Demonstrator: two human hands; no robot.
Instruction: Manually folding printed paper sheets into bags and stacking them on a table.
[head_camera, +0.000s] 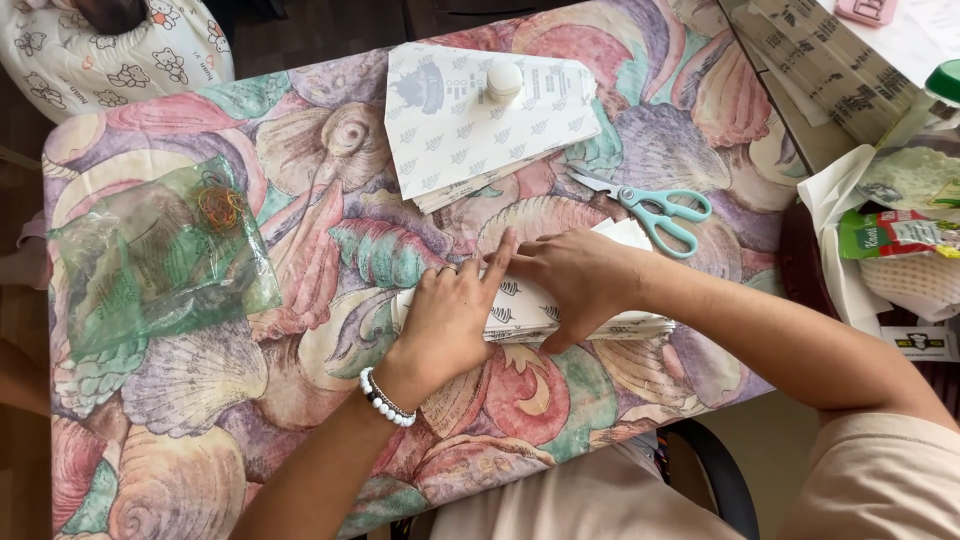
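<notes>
Folded paper stack (560, 318), white with small dark print, lies near table centre on a shell-patterned cloth (300, 250). Both hands press flat on it. Left hand (450, 315) spread open, palm down, index finger stretched toward 1 o'clock along a crease; beaded bracelet (385, 398) at the wrist. Right hand (575, 280) open too, fingers flat on the top sheet, tips touching the left index. Neither grips anything.

Progress, judged: stack already folded several layers thick; the top fold is being pressed down, not yet released.

Outward: scissors (655, 208) at 1 o'clock, just beside the right hand. Printed sheets (470, 130) with a white bottle cap (503, 80) at 12. Green plastic bag (160, 260) holding rubber bands (220, 207) at 9, well apart.
</notes>
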